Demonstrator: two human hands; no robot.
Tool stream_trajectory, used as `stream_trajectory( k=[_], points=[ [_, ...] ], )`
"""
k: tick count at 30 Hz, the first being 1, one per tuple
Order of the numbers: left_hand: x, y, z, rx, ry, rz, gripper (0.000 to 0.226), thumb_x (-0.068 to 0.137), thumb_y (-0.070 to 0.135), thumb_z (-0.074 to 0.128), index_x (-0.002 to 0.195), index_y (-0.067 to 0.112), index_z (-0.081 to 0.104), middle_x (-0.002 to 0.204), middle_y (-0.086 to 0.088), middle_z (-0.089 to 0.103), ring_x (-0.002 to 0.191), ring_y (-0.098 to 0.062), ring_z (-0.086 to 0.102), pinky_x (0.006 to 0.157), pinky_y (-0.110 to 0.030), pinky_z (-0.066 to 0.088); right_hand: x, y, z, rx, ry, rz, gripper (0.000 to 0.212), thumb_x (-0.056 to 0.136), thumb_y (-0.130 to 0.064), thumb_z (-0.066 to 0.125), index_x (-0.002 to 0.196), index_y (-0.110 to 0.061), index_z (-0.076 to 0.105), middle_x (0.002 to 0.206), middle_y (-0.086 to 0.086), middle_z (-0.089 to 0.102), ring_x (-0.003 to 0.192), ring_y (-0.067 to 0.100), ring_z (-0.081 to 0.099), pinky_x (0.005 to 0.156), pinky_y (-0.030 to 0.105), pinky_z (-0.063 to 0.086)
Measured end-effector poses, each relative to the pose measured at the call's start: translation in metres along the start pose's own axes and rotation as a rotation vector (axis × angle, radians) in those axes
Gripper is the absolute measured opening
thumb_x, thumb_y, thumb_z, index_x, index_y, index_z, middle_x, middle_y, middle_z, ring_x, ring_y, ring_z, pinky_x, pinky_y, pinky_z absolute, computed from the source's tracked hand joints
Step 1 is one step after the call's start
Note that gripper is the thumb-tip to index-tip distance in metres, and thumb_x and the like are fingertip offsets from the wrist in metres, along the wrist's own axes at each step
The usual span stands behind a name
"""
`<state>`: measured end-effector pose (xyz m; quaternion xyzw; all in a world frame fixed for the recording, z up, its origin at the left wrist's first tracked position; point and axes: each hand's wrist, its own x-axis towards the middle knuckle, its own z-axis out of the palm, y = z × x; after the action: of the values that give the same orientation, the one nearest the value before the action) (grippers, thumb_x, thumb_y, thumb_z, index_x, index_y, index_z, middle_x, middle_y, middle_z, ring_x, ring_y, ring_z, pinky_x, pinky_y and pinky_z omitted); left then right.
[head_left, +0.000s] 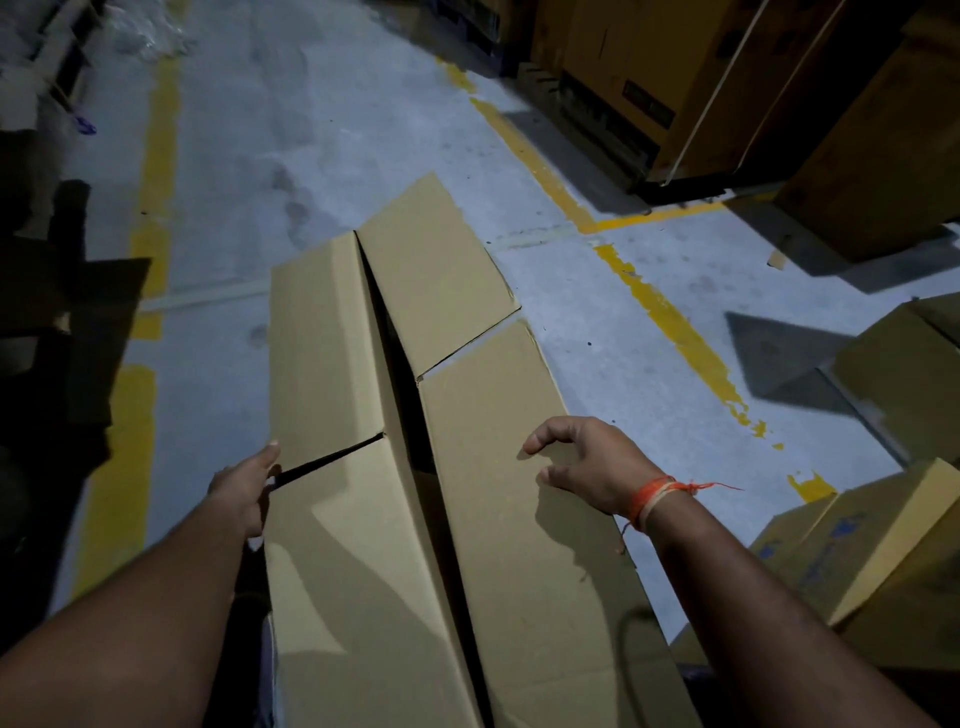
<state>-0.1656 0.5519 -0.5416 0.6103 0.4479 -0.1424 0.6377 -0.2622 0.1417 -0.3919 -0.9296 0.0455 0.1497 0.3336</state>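
Cardboard box (483, 426) cut off below; left hand (243, 488) grips edge, fingers hidden; right hand (587, 462) loosely curled, empty.

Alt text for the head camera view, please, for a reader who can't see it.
A person's two hands reach to a long cardboard box on a grey floor with yellow lines, its top flaps parted along a dark gap. The left hand touches the box's left edge; the right hand, orange thread at the wrist, curls loosely over the right flap.
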Motion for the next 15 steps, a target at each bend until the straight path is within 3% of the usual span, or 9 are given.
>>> stream_trajectory(
  k=[2,4,6,9,11,13,15],
  points=[
    [-0.020,0.007,0.005,-0.035,-0.017,0.011,0.039,0.094,0.038,0.072,0.115,0.006,0.064,0.106,-0.003,0.067,0.078,-0.020,0.063,0.052,-0.041,0.060,-0.001,-0.001,-0.001,-0.011,-0.013,-0.014,0.028,0.084,-0.017,0.077,0.097,-0.041,0.071,0.115,-0.012,0.067,0.110,0.011,0.060,0.088,0.027,0.049],
    [-0.030,0.013,0.012,0.003,-0.023,0.061,0.033,0.096,0.032,0.071,0.113,0.005,0.064,0.095,-0.006,0.066,0.073,-0.021,0.060,0.044,-0.038,0.056,-0.003,-0.004,0.001,-0.004,-0.039,-0.040,0.027,0.085,-0.018,0.076,0.102,-0.039,0.070,0.115,-0.017,0.067,0.110,0.009,0.060,0.091,0.026,0.050],
    [-0.037,0.020,0.017,0.036,-0.059,0.132,0.028,0.099,0.025,0.068,0.114,0.002,0.064,0.092,-0.012,0.065,0.071,-0.024,0.060,0.047,-0.034,0.058,-0.007,-0.011,0.003,-0.001,-0.058,-0.085,0.027,0.088,-0.017,0.073,0.105,-0.038,0.069,0.116,-0.020,0.066,0.111,0.006,0.059,0.091,0.021,0.047],
    [-0.049,0.032,0.027,0.028,-0.101,0.191,0.025,0.102,0.015,0.061,0.120,-0.002,0.066,0.093,-0.017,0.068,0.072,-0.027,0.065,0.070,-0.038,0.059,-0.016,-0.031,0.009,-0.047,-0.088,-0.149,0.030,0.090,-0.010,0.065,0.110,-0.032,0.066,0.114,-0.017,0.063,0.107,0.004,0.056,0.083,0.005,0.038],
    [-0.062,0.044,0.035,0.070,-0.121,0.226,0.017,0.104,0.009,0.054,0.112,0.000,0.066,0.086,-0.015,0.066,0.066,-0.025,0.062,0.062,-0.033,0.058,-0.022,-0.049,0.014,-0.056,-0.125,-0.182,0.037,0.085,-0.004,0.059,0.110,-0.031,0.063,0.110,-0.006,0.067,0.096,0.010,0.062,0.080,0.017,0.049],
    [-0.076,0.057,0.044,0.108,-0.164,0.264,0.017,0.103,0.001,0.048,0.103,0.002,0.065,0.087,-0.018,0.066,0.064,-0.027,0.063,0.060,-0.032,0.056,-0.029,-0.071,0.018,0.005,-0.184,-0.187,0.044,0.082,-0.003,0.056,0.112,-0.034,0.058,0.092,0.007,0.067,0.067,0.008,0.059,0.062,0.032,0.049],
    [-0.089,0.068,0.054,0.139,-0.208,0.297,0.021,0.100,-0.004,0.045,0.098,0.000,0.066,0.095,-0.026,0.067,0.068,-0.032,0.065,0.069,-0.041,0.055,-0.034,-0.089,0.027,0.053,-0.237,-0.229,0.055,0.083,-0.003,0.058,0.127,-0.034,0.050,0.078,0.002,0.057,0.055,-0.002,0.050,0.053,0.023,0.038]
  ],
)
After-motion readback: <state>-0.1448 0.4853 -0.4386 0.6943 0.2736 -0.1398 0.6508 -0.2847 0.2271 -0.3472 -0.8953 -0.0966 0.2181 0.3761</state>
